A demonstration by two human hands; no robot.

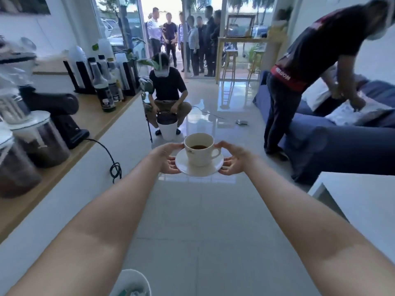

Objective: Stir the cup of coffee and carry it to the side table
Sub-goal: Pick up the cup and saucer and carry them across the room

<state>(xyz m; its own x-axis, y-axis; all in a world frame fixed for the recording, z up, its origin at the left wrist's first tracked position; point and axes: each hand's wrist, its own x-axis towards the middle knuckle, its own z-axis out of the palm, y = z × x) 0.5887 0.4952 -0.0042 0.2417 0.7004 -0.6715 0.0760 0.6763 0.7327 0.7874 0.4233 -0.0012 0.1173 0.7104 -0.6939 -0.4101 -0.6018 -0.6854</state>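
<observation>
A white cup [199,151] with dark coffee in it stands on a white saucer [198,168], held out in mid-air over the tiled floor. My left hand [168,159] grips the saucer's left rim and my right hand [233,160] grips its right rim, fingers under the plate and thumbs near the cup. The cup's handle points right. No spoon shows. A white table top [361,201] sits low at the right edge.
A wooden counter [89,124] along the left carries jars of coffee beans, a black grinder, syrup bottles and a trailing cable. A person crouches ahead over a white bucket [167,128]. Another person bends over a blue sofa [342,144] on the right. Several people stand at the doorway.
</observation>
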